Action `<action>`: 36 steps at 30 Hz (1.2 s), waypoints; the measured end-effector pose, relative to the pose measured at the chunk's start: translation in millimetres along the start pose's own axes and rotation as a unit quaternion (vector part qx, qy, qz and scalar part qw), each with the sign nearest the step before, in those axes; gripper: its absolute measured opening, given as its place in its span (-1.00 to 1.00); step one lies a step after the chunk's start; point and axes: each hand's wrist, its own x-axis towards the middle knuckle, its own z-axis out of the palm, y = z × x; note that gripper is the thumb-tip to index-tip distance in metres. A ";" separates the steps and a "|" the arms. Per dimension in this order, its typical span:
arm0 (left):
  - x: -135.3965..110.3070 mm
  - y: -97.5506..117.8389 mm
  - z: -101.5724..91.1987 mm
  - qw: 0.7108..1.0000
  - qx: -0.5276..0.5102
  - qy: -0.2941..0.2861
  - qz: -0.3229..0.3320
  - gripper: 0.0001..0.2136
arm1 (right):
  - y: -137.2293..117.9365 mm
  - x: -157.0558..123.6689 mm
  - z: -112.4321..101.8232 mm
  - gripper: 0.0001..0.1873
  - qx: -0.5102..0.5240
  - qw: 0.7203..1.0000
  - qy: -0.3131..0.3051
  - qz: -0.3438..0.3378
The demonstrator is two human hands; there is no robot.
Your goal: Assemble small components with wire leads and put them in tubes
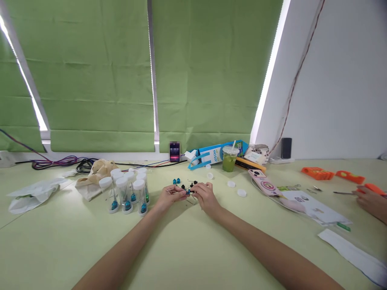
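Note:
Close together over the middle of the table are my left hand [169, 198] and my right hand [208, 199], both with pinched fingers. Between the fingertips is a small blue metallic part [188, 191], gripped by my left hand. My right fingertips are closed at its right end; whether they hold a separate piece is too small to tell. Just beyond lie two blue metallic pieces [176, 181] and several small black parts [193, 183]. Left of my left hand stand several clear tubes [123, 195] with white caps, blue pieces inside. Loose white caps [231, 184] lie to the right.
A cup of green drink [229, 159] stands behind the caps, beside a blue bag [211, 155]. Nearer right are a phone [265, 183] and paper sheets [311, 205]. Another person's hand [372, 203] works near orange pieces [317, 173]. Cloth [98, 173] and cables lie left.

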 end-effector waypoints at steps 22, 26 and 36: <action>-0.4 -2.2 2.0 0.999 0.030 0.037 0.026 -0.79 | -4.8 -2.7 5.5 -0.88 0.068 0.992 -0.028 0.098; 0.5 -2.7 0.3 0.999 0.031 0.032 0.016 -0.79 | -3.4 -3.6 6.8 -0.86 0.063 0.993 -0.026 0.097; 0.6 1.1 -2.5 1.000 0.025 0.001 -0.009 -0.82 | -5.3 -2.7 8.3 -0.84 0.041 0.992 -0.032 0.115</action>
